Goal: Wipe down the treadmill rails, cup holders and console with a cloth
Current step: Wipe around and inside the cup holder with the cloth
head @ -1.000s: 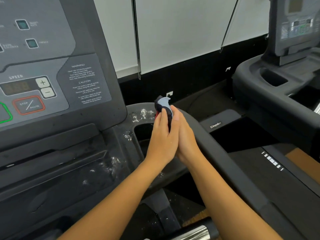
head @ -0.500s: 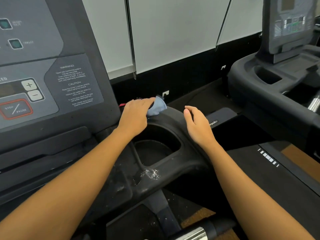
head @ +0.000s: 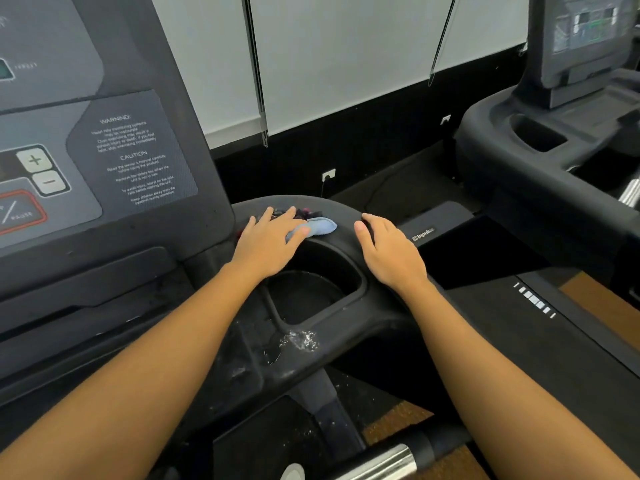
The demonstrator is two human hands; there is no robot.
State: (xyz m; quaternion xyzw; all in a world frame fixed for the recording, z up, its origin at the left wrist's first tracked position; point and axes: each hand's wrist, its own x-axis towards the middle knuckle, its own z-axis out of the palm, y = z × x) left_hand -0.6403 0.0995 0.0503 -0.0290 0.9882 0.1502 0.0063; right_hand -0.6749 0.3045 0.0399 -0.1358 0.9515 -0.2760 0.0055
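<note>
Blue cloth (head: 317,226) now lies on the far rim of the cup holder (head: 304,296), pressed under the left hand's (head: 270,239) spread fingers; the right hand (head: 389,252) has let go, fingers together on the rim, so wiping can start

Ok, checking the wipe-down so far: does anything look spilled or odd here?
Yes. A whitish splatter sits on the near rim of the cup holder, with specks to its left. It is well away from the cloth, which the left hand presses on the far rim.
</note>
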